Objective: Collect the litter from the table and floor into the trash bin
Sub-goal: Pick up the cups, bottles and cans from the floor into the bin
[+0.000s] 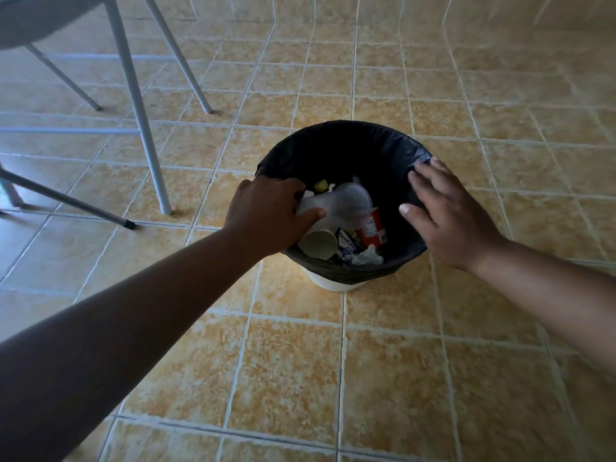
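A white trash bin (pixel 335 283) lined with a black bag (pixel 343 145) stands on the tiled floor. My left hand (pixel 266 218) reaches over its left rim and grips a clear plastic cup (pixel 343 203) lying on its side above the litter. Inside lie a paper cup (pixel 316 243), a red can (pixel 373 228), a blue gum packet (pixel 346 245), crumpled white paper (pixel 366 258) and a yellow scrap (pixel 320 185). My right hand (pixel 450 215) hovers over the bin's right rim, fingers spread, holding nothing.
Grey metal table legs (pixel 140 105) and a dark-tipped bar (pixel 66 198) stand to the left of the bin. The table's underside (pixel 40 18) fills the top left corner. A tiled wall (pixel 466 15) rises behind. Beige floor tiles (pixel 300 361) surround the bin.
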Demonstrator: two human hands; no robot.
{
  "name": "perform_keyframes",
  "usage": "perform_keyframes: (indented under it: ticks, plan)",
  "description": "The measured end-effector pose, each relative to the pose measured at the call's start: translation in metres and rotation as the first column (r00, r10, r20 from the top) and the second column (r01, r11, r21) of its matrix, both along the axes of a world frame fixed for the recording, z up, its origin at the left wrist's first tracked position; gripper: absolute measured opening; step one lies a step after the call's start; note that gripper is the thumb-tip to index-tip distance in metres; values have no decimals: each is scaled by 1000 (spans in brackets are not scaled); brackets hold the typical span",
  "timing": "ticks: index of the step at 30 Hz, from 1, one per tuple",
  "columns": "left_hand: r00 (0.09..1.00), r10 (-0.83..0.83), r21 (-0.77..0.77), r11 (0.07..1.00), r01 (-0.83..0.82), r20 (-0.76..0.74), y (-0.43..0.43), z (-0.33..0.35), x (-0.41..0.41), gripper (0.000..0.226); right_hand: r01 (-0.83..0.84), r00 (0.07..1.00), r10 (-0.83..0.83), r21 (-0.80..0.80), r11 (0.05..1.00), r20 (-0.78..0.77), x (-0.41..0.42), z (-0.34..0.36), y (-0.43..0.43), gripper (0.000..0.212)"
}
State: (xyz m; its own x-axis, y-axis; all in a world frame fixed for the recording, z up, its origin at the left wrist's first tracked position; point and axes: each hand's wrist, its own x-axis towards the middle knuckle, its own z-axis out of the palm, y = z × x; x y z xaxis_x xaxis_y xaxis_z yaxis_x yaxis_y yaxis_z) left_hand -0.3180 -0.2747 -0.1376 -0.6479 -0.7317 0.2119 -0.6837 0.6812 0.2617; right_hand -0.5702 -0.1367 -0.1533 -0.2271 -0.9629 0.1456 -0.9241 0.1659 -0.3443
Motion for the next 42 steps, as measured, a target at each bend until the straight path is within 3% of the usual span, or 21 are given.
perform_keyframes:
  ticks: [8, 13, 16, 23, 27, 30, 34, 42]
  plan:
    - [982, 14, 17, 1000, -11, -189, -7, -1, 8, 33, -8, 1000, 7, 16, 1000, 12, 0, 4, 0, 66]
    - [977, 79, 45, 996, -72, -199, -21, -7, 17, 42, 34, 998, -30, -70, 997, 59, -7, 18, -3, 66]
    - [958, 152, 148, 982, -118, -245, -29, -10, 18, 52, 114, 991, -104, -124, 986, 86, -16, 23, -8, 58]
    - [827, 458, 465, 840, -281, -327, -37, -14, 14, 48, 355, 898, -324, -54, 933, 297, -33, 19, -16, 35]
    - [737, 592, 694, 680, -238, -328, -44, -12, 13, 28, 437, 737, -375, 27, 899, 562, -39, 11, -25, 25]
    - [729, 609, 744, 634, -210, -313, -52, -13, 12, 24, 471, 628, -390, 71, 879, 674, -39, 8, -33, 20]
    - [760, 593, 772, 603, -199, -266, -58, -11, 11, 24, 464, 569, -403, 124, 877, 717, -40, 9, -40, 21]
    - [759, 623, 822, 523, -224, -190, -3, 6, 34, 31, 401, 596, -438, 223, 889, 673, -20, 20, -10, 26]
